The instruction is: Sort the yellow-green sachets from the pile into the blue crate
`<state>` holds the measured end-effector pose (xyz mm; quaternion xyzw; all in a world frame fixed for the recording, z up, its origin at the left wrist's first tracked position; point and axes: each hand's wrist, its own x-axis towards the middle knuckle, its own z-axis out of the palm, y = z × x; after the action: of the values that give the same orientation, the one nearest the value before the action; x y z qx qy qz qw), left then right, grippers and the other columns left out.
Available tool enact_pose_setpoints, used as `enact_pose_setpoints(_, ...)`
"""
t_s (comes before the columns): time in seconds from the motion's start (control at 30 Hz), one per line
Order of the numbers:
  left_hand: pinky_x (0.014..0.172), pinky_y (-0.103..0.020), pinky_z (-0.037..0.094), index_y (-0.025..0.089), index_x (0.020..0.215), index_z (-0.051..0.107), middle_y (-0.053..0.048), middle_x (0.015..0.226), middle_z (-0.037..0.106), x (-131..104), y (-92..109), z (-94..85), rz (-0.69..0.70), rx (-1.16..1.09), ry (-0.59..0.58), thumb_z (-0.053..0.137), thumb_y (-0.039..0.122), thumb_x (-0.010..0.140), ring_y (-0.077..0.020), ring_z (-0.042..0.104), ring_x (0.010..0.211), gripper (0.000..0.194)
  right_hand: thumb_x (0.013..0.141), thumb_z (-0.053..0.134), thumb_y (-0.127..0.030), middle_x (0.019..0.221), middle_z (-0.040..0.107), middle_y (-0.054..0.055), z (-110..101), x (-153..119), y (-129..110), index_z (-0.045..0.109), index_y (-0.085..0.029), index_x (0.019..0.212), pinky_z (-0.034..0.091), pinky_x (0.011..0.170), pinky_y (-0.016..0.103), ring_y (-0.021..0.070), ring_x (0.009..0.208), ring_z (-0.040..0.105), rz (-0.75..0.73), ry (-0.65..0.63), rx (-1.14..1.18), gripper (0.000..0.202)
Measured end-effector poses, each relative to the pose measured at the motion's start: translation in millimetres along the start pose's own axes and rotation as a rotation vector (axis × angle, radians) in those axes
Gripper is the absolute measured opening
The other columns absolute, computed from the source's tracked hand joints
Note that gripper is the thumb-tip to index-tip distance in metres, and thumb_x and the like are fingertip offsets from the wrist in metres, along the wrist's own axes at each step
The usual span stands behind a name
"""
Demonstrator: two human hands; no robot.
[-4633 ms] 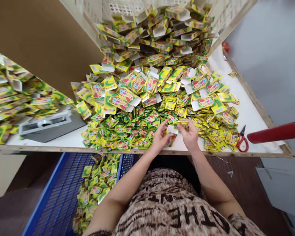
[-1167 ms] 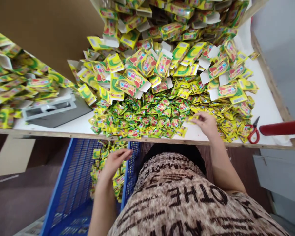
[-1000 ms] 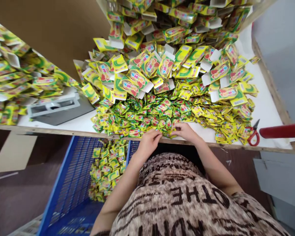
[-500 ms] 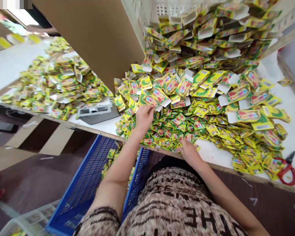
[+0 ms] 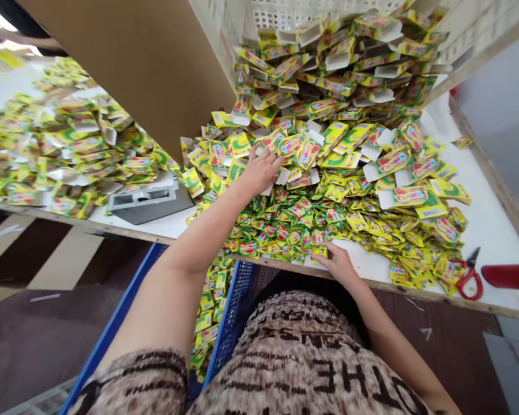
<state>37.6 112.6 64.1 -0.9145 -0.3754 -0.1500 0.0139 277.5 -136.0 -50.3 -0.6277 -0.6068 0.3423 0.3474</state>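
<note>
My left hand (image 5: 263, 170) reaches over the near edge of a heap of small yellow-green cardboard boxes (image 5: 292, 145), several with open white flaps. Its fingers are stretched out on the boxes, palm down. Down at the table's front edge, my right hand (image 5: 341, 265) has its thumb and fingers around a small yellow packet (image 5: 319, 252). Between my hands spreads a pile of small green sachets (image 5: 281, 227), with yellow sachets (image 5: 380, 230) to its right.
A white crate (image 5: 272, 16) full of boxes tips toward me at the back. A cardboard panel (image 5: 142, 63) divides off another box pile (image 5: 78, 147). A grey tape dispenser (image 5: 149, 202) and red-handled scissors (image 5: 470, 279) lie along the edge. Below is a blue basket (image 5: 231, 314) holding boxes.
My left hand has moved forward onto the boxes, and its closed fingers have spread out. My right hand now has a yellow packet at its fingertips. The view has shifted.
</note>
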Motion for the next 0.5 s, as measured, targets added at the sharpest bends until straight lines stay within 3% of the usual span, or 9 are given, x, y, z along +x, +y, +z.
enact_pose_setpoints(0.07, 0.109, -0.057, 0.019, 0.013, 0.120, 0.053, -0.014, 0.111, 0.057, -9.6, 24.1, -3.5, -0.018, -0.028, 0.022, 0.059, 0.016, 0.080, -0.0334, 0.045, 0.118, 0.041, 0.074, 0.073, -0.050, 0.063, 0.061, -0.002, -15.6, 8.5, -8.4, 0.067, -0.019, 0.092, 0.043, 0.049, 0.028, 0.0150, 0.053, 0.052, 0.078, 0.171, 0.148, 0.037)
enact_pose_setpoints(0.13, 0.102, -0.049, 0.034, 0.014, 0.110, 0.058, -0.013, 0.106, 0.057, -24.8, 60.6, 1.4, -0.017, -0.110, 0.008, 0.065, 0.021, 0.076, -0.0318, 0.052, 0.107, 0.036, 0.074, 0.074, -0.050, 0.067, 0.063, -0.001, -31.0, 17.7, -26.4, 0.065, -0.019, 0.096, 0.044, 0.050, 0.027, 0.0150, 0.055, 0.054, 0.115, 0.383, 0.277, 0.039)
enact_pose_setpoints(0.23, 0.078, -0.036, 0.046, 0.017, 0.099, 0.060, -0.008, 0.090, 0.059, -53.7, 124.4, 30.3, -0.033, -0.368, -0.080, 0.071, 0.029, 0.070, -0.0239, 0.057, 0.082, 0.033, 0.077, 0.071, -0.047, 0.081, 0.068, 0.002, -44.5, 31.1, -51.7, 0.063, -0.020, 0.103, 0.050, 0.061, 0.029, 0.0169, 0.066, 0.060, 0.036, 0.571, 0.315, 0.038)
enact_pose_setpoints(0.3, 0.070, -0.032, 0.046, 0.019, 0.098, 0.059, -0.005, 0.085, 0.060, -70.5, 160.7, 57.9, -0.143, -0.556, -0.062, 0.072, 0.031, 0.068, -0.0214, 0.058, 0.077, 0.035, 0.080, 0.069, -0.045, 0.089, 0.070, 0.004, -45.4, 37.3, -56.2, 0.065, -0.021, 0.102, 0.051, 0.068, 0.031, 0.0188, 0.073, 0.062, -0.040, 0.546, 0.197, 0.033)
enact_pose_setpoints(0.37, 0.071, -0.032, 0.047, 0.020, 0.101, 0.059, -0.004, 0.087, 0.061, -81.3, 186.3, 83.5, -0.314, -0.670, 0.039, 0.073, 0.028, 0.067, -0.0219, 0.059, 0.080, 0.037, 0.083, 0.066, -0.041, 0.094, 0.070, 0.006, -43.0, 39.5, -50.0, 0.068, -0.021, 0.099, 0.051, 0.077, 0.034, 0.0211, 0.082, 0.064, -0.113, 0.467, 0.038, 0.026)
enact_pose_setpoints(0.43, 0.076, -0.034, 0.048, 0.020, 0.105, 0.058, -0.006, 0.092, 0.061, -86.8, 201.4, 101.5, -0.440, -0.711, 0.145, 0.073, 0.024, 0.066, -0.0236, 0.060, 0.087, 0.042, 0.086, 0.064, -0.036, 0.096, 0.070, 0.007, -42.0, 38.5, -39.4, 0.070, -0.022, 0.097, 0.050, 0.084, 0.035, 0.0224, 0.089, 0.064, -0.170, 0.358, -0.092, 0.019)
enact_pose_setpoints(0.5, 0.082, -0.036, 0.048, 0.020, 0.110, 0.058, -0.007, 0.097, 0.061, -90.3, 209.4, 110.6, -0.469, -0.735, 0.197, 0.074, 0.020, 0.065, -0.0249, 0.059, 0.093, 0.047, 0.086, 0.063, -0.030, 0.095, 0.069, 0.007, -45.0, 37.3, -31.0, 0.071, -0.021, 0.097, 0.049, 0.085, 0.035, 0.0223, 0.090, 0.064, -0.179, 0.217, -0.180, 0.016)
